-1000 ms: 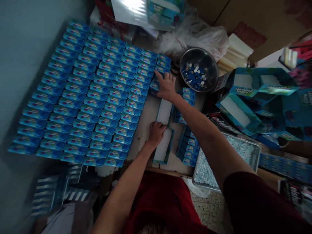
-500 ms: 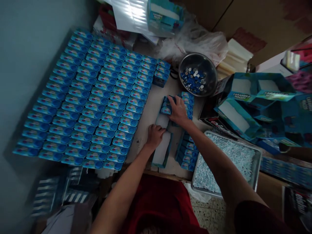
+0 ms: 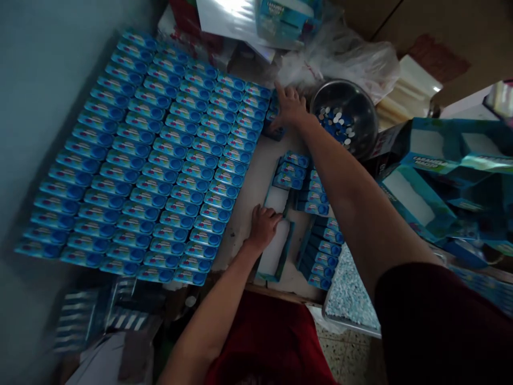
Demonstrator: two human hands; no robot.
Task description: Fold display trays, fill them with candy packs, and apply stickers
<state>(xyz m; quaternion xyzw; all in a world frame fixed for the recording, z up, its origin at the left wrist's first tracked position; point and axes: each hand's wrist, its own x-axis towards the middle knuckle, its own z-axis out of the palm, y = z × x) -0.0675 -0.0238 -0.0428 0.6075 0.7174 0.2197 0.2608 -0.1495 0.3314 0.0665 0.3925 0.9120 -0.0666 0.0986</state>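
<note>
Two hands: your right hand, fingers spread over small boxes beside the big block; your left hand, fingers bent where near tray and part-filled far tray meet. Grip of either: cannot tell.

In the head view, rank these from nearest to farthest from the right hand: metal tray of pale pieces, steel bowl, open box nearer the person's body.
From the right hand:
1. Steel bowl: just to its right.
2. Open box: toward the body, by the left hand.
3. Metal tray: lower right, partly behind the forearm.
</note>
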